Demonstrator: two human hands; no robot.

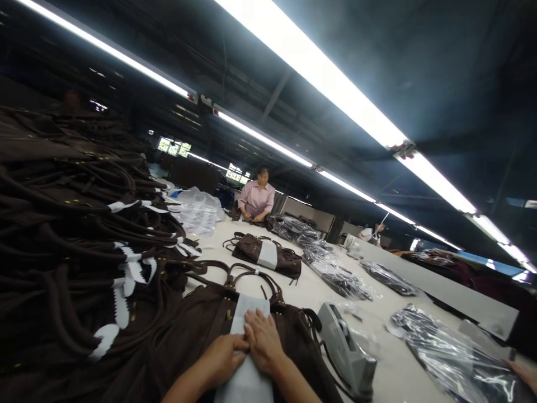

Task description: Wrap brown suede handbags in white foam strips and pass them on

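Note:
A dark brown handbag point(193, 324) lies in front of me with its looped handles pointing away. A pale white strip point(251, 307), perhaps paper or thin foam, runs down its middle. My right hand point(263, 338) rests on the strip with fingers laid out flat, pressing it against the bag. Just to its left, my left hand point(224, 358) has its fingers bent together at the strip's left edge, thumb below. Close by on the right stands a grey tape dispenser point(346, 350).
High piles of brown bags point(62, 224) with white-wrapped handles crowd the left. Beyond lies another banded bag point(266, 254). Clear plastic bags point(197, 210) sit farther back. Plastic-wrapped bags point(453, 347) line the right, where another person's hand point(522, 372) shows. A co-worker point(257, 198) stands across the table.

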